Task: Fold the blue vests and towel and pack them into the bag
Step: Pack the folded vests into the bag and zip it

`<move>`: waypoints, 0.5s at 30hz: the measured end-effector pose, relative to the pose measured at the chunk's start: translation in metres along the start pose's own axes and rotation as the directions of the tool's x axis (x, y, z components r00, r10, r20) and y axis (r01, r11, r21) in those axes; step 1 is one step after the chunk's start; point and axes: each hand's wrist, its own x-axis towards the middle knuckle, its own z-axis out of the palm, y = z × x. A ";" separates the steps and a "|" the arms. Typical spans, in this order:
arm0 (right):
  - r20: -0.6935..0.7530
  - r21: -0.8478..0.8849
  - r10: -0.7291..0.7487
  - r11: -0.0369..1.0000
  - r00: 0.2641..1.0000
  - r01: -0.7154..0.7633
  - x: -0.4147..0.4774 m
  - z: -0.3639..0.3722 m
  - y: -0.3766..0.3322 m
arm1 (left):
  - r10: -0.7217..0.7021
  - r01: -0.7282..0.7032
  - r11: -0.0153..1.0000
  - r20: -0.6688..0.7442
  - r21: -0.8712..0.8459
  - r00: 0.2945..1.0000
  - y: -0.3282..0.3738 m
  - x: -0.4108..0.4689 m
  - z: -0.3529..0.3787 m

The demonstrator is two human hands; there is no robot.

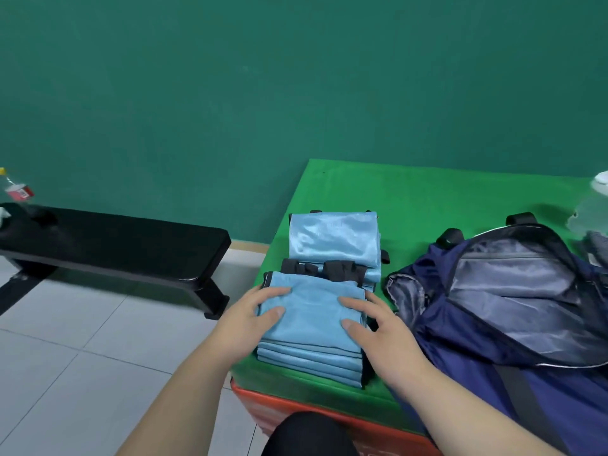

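Pressing folded light-blue, black-trimmed vest stack [312, 324]: left grip [253, 312], right grip [378, 324] splayed flat.

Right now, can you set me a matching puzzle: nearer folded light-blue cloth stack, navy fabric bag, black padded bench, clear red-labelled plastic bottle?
1. nearer folded light-blue cloth stack
2. navy fabric bag
3. black padded bench
4. clear red-labelled plastic bottle

a. has a yellow top
b. on the tiled floor
c. under left hand and right hand
d. mouth gaping open

Pairs: 1-c, 2-d, 3-b, 4-a
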 end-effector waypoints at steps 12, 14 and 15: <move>0.089 -0.070 0.012 0.998 0.996 -0.005 -0.005 0.006 0.001 | -0.088 0.085 0.980 -0.007 -0.180 0.996 -0.015 -0.016 -0.001; 0.114 -0.062 0.010 0.998 0.993 -0.003 -0.006 0.006 0.000 | -0.094 0.089 0.976 -0.018 -0.201 0.995 -0.018 -0.023 -0.001; 0.127 -0.058 0.009 0.998 0.992 -0.002 -0.006 0.005 0.000 | -0.097 0.090 0.973 -0.022 -0.211 0.995 -0.018 -0.027 0.000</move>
